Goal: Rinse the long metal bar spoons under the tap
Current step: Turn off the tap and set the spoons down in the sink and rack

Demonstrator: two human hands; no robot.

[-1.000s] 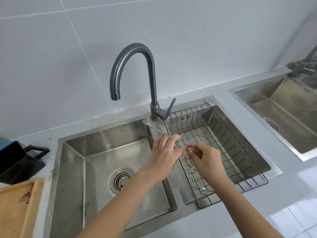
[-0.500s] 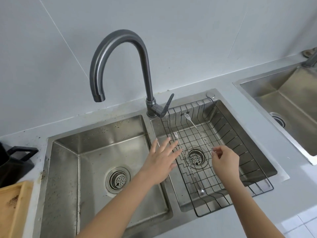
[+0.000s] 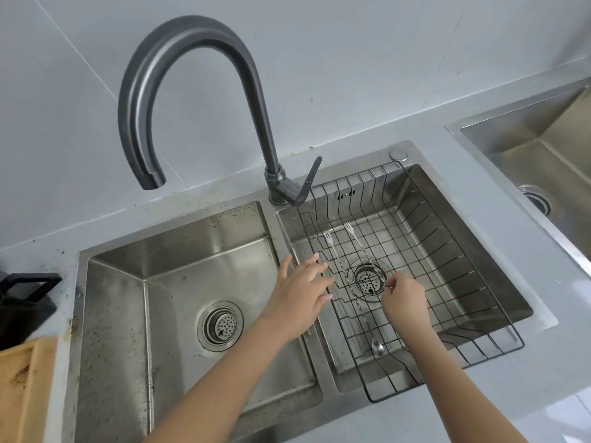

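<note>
The tap [image 3: 192, 75] is dark brushed metal, and the double sink [image 3: 134, 282] is dull, speckled steel. The rack [image 3: 447, 273] is thin black wire; the bar spoons [image 3: 355, 302] are shiny twisted metal.

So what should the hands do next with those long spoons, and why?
Probably the right hand, pinching one bar spoon over the wire basket, should lift it left toward the tap spout. The spout hangs over the left basin and no water shows. The other bar spoon lies in the basket; the left hand is open.
</note>
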